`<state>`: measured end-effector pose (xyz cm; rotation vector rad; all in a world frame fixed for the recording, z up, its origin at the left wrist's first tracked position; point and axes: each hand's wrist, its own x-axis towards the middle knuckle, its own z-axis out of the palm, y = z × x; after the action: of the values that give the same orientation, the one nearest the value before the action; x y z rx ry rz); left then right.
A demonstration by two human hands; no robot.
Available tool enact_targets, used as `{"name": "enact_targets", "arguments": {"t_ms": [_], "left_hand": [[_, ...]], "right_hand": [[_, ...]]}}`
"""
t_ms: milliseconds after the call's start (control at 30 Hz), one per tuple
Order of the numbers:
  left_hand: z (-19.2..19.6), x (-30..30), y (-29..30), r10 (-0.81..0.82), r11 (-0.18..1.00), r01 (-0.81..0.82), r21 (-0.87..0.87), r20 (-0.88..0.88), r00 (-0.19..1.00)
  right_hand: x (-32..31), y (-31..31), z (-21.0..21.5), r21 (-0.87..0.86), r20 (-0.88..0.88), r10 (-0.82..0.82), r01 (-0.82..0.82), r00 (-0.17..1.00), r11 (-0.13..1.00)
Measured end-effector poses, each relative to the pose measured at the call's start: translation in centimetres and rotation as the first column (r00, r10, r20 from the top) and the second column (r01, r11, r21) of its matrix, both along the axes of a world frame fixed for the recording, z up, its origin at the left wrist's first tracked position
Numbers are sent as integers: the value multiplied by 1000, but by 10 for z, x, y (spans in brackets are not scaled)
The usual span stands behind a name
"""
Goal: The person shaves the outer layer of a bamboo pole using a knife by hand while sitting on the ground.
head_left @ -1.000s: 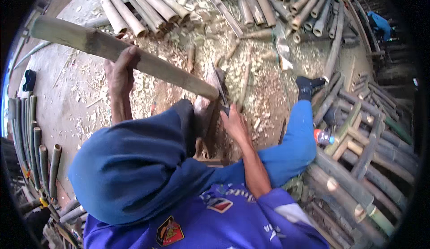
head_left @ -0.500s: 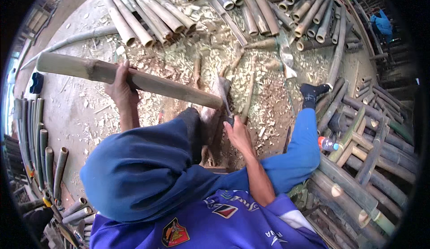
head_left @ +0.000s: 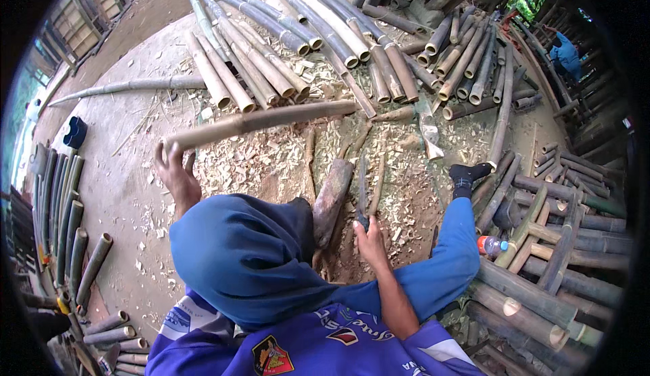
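At my left, a long bamboo tube [head_left: 264, 121] slants across above the wood chips, its far end by the bamboo pile. The fingers of my left hand [head_left: 179, 176] are spread at its near end; whether they still touch it I cannot tell. My right hand [head_left: 370, 238] is closed round the dark handle of a knife [head_left: 363, 185], whose blade points away from me. Between my legs a short wooden block [head_left: 334, 196] lies tilted, to the left of the blade. Thin sticks [head_left: 379, 176] lie just beyond the knife.
Cut bamboo tubes [head_left: 257, 71] lie in piles ahead, with more [head_left: 474, 58] at the far right. Stacked bamboo and a bamboo frame [head_left: 542, 230] stand at my right, beside a bottle [head_left: 492, 245]. Upright-looking tubes [head_left: 74, 240] line the left. Wood chips [head_left: 250, 159] cover the ground.
The bamboo tube has swung away from the block, forward and to the right. My left hand has gone from gripping its middle to spread fingers at its near end. The knife has lowered slightly.
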<state>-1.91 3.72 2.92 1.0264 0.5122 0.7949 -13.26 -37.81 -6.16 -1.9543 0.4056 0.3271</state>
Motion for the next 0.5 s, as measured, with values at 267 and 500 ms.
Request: {"name": "enact_targets", "arguments": {"t_ms": [267,500], "left_hand": [[-89,-79,38,-343,803,590,88,-741,578],[-66,-82,-26,-689,478,864,-156,-677,259]], "right_hand": [[11,12,40,-368,212,197,-108,957,923],[38,17,23,-173,315,157,-106,936,979]]}}
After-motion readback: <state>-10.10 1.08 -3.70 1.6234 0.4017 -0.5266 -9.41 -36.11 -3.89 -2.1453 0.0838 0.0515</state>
